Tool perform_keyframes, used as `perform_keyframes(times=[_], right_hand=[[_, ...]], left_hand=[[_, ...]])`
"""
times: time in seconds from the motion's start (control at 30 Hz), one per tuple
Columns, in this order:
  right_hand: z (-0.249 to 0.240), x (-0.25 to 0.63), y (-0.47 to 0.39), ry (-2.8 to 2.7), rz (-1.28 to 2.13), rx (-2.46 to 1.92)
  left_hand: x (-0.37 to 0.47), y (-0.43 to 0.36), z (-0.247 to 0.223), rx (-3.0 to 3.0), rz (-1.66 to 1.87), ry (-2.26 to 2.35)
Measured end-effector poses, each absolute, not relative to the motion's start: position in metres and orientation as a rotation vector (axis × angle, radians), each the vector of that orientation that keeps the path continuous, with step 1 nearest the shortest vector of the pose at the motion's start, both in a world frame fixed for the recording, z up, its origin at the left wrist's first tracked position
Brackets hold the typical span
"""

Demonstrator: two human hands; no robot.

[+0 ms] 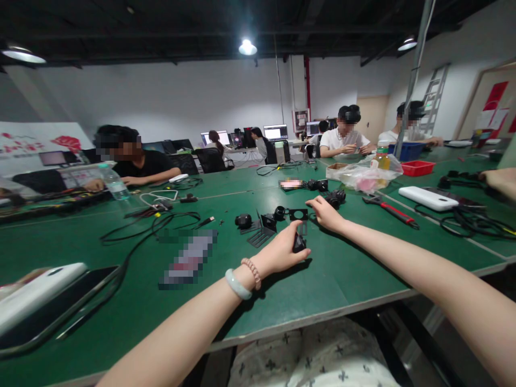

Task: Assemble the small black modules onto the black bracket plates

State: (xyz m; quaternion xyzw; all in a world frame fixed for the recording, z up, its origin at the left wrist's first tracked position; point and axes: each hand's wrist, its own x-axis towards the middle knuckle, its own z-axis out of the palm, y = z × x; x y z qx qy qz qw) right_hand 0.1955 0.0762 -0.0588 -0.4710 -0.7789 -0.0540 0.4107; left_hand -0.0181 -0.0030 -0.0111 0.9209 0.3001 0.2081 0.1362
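My left hand [282, 250], wearing a pale bangle and a beaded bracelet, rests low over the green table. Its thumb and fingers curl round a small black part [299, 243], mostly hidden by the hand. My right hand [326, 214] is just above the tabletop with fingers apart, pointing left, and nothing visible in them. Close to its fingertips lies a flat black plate with a round hole [299, 210]. Black slotted brackets [264, 231], a round black piece [243, 220] and a black ring-shaped piece [279, 213] lie beyond my left hand. More black parts [335, 199] are behind my right hand.
Red-handled pliers or a wrench [397, 213] lies to the right, near a white device [428, 198]. Black cables [151, 231] and a blurred-out phone-like object [189, 260] are at left. Co-workers sit across the table. A plastic bag [365, 174] and a red tray [418, 168] stand farther back.
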Motion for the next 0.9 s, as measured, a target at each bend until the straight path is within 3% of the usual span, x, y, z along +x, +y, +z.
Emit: perform_keyframes(times=[0.17, 0.37, 0.9], right_hand=[[-0.027, 0.19, 0.045, -1.553, 0.286, -1.156], [-0.005, 0.172, 0.011, -1.711, 1.011, -1.103], [-0.027, 0.163, 0.005, -1.907, 1.342, -0.807]], left_hand=[[-0.017, -0.002, -0.011, 2.646, 0.588, 0.879], [-0.015, -0.002, -0.012, 2.597, 0.614, 0.858], [-0.013, -0.004, -0.008, 2.506, 0.636, 0.812]])
